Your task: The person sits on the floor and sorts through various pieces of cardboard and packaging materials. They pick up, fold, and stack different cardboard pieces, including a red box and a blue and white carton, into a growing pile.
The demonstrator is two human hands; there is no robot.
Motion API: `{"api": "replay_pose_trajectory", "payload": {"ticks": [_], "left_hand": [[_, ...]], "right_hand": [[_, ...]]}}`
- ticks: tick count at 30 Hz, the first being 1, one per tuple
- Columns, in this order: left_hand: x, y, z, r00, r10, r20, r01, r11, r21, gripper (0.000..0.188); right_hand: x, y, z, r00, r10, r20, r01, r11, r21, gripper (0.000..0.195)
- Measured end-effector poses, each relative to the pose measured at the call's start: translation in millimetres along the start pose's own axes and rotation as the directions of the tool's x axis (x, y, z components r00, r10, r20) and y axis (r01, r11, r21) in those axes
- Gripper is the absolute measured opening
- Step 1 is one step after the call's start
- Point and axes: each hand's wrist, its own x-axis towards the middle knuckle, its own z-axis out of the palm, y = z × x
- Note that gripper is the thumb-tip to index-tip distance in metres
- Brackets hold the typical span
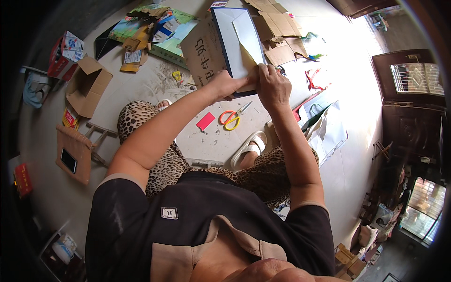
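A cardboard box (pixel 206 47) with a white, dark-edged face is held up in front of me. My left hand (pixel 225 84) grips its near left corner. With bent fingers, my right hand (pixel 274 84) pinches the near right edge, where a pale flap or lining (pixel 246 49) stands partly loose from the white face. Scissors (pixel 234 115) with orange and yellow handles lie parted on the floor below the box. Left of them is a pink-red card (pixel 205 121), with small dark scraps around it.
Flattened cardboard (pixel 278 24) lies beyond the box. An open carton (pixel 88 86), a red-and-white box (pixel 67 56) and a stool (pixel 74 153) bearing a phone (pixel 68 160) are at left. White paper bags (pixel 326 127) and red ribbon (pixel 313 80) lie at right.
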Motion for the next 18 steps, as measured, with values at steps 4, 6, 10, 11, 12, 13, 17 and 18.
{"api": "replay_pose_trajectory", "payload": {"ticks": [4,6,10,11,12,13,17,18], "left_hand": [[2.2,3.8,-4.1,0.997,0.077,-0.015,-0.077,0.945,-0.318,0.045],[0.9,8.4,-9.3,0.995,0.1,-0.016,-0.1,0.95,-0.296,0.041],[9.5,-1.4,-19.4,0.967,0.171,-0.189,-0.163,0.985,0.059,0.039],[11.1,-6.0,-22.3,0.956,0.217,-0.2,-0.204,0.976,0.082,0.039],[7.5,-2.7,-22.0,0.945,0.262,-0.197,-0.245,0.964,0.108,0.039],[1.5,1.9,-22.5,0.931,0.306,-0.198,-0.283,0.949,0.137,0.04],[-20.3,21.0,-20.5,0.973,0.14,-0.184,-0.087,0.959,0.271,0.033],[-22.9,18.6,-17.8,0.962,0.183,-0.201,-0.113,0.942,0.317,0.032]], "right_hand": [[2.4,-11.3,7.8,0.996,0.059,0.061,-0.063,0.997,0.055,0.009],[3.3,-11.8,11.0,0.996,0.089,-0.029,-0.086,0.991,0.1,0.01],[20.5,-1.8,-8.4,0.926,0.371,-0.071,-0.3,0.837,0.458,0.018],[20.8,-3.4,-9.0,0.934,0.352,-0.058,-0.292,0.848,0.442,0.018],[18.8,-3.3,-9.2,0.938,0.344,-0.045,-0.295,0.858,0.421,0.017],[17.6,-5.3,-8.1,0.942,0.334,-0.031,-0.294,0.866,0.406,0.016],[15.2,-12.4,-0.9,0.936,0.321,0.147,-0.353,0.857,0.377,0.023],[19.1,-20.3,-3.7,0.937,0.309,0.164,-0.345,0.891,0.296,0.031]]}}
